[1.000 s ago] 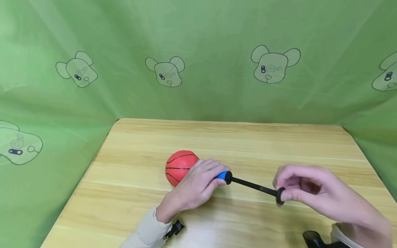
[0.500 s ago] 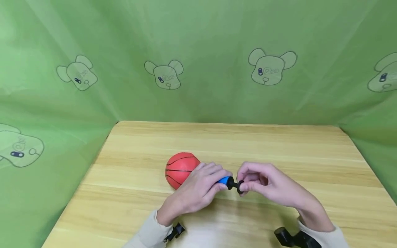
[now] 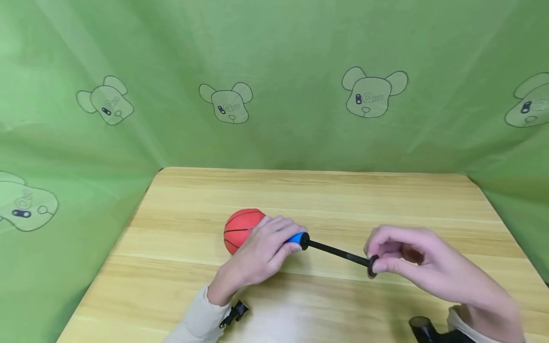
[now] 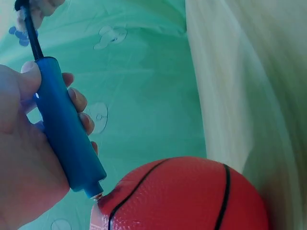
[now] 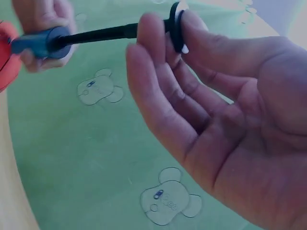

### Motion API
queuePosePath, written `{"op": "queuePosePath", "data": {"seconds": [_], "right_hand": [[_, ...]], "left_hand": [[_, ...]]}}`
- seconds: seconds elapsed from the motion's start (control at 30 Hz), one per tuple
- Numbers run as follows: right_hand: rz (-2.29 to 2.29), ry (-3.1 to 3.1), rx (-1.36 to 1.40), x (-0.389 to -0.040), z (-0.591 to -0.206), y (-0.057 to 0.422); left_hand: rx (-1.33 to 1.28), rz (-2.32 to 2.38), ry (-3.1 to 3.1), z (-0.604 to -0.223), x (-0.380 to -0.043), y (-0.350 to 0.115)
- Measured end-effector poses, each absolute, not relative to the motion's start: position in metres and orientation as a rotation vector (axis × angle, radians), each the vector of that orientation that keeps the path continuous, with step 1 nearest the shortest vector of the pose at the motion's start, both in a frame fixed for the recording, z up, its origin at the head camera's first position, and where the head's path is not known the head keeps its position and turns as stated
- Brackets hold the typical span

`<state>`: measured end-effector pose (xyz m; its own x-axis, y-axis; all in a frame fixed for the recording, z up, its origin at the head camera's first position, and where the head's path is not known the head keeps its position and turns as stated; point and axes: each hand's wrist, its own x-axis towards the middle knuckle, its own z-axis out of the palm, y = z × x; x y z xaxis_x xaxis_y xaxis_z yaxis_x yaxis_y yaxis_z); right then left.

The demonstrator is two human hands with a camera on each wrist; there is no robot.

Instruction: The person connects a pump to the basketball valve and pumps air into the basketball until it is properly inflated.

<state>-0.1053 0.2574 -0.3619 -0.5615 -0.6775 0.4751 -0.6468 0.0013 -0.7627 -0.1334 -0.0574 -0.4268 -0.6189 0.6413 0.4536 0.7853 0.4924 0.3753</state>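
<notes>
A blue hand pump lies in my left hand, whose fingers wrap its barrel. Its nozzle end meets the red ball with black lines, which sits on the table just left of that hand. In the left wrist view the ball is dented around the nozzle. A long black rod sticks out of the pump toward the right. My right hand pinches the round black handle at the rod's end between thumb and fingers.
The wooden table is bordered by green cloth with bear-face prints at the back and sides. Black camera mounts are strapped on both wrists, low over the table.
My right hand pushed the pump handle in close to the barrel half a second ago. Now it has drawn the rod out rightward again. The left hand and ball have shifted slightly left.
</notes>
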Motion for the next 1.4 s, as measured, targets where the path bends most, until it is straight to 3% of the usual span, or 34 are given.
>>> {"op": "queuePosePath", "data": {"seconds": [0.33,0.57,0.9,1.13,1.4], "right_hand": [[-1.669,1.994,-1.122,-0.133,-0.397,0.217],[-1.689,1.982,-1.197,-0.131,-0.392,0.212],[-1.766,2.044,-1.443,-0.107,-0.361,0.253],[-1.712,2.011,-1.232,-0.123,-0.382,0.226],[-1.741,1.937,-1.196,-0.132,-0.395,0.209]], "left_hand": [[-1.246,-0.72,-2.457,-0.436,-0.129,-0.042],[-1.265,-0.827,-2.458,-0.433,-0.129,-0.049],[-1.218,-0.889,-2.485,-0.426,-0.135,-0.063],[-1.271,-0.802,-2.445,-0.43,-0.132,-0.051],[-1.292,-0.835,-2.41,-0.432,-0.129,-0.043]]}}
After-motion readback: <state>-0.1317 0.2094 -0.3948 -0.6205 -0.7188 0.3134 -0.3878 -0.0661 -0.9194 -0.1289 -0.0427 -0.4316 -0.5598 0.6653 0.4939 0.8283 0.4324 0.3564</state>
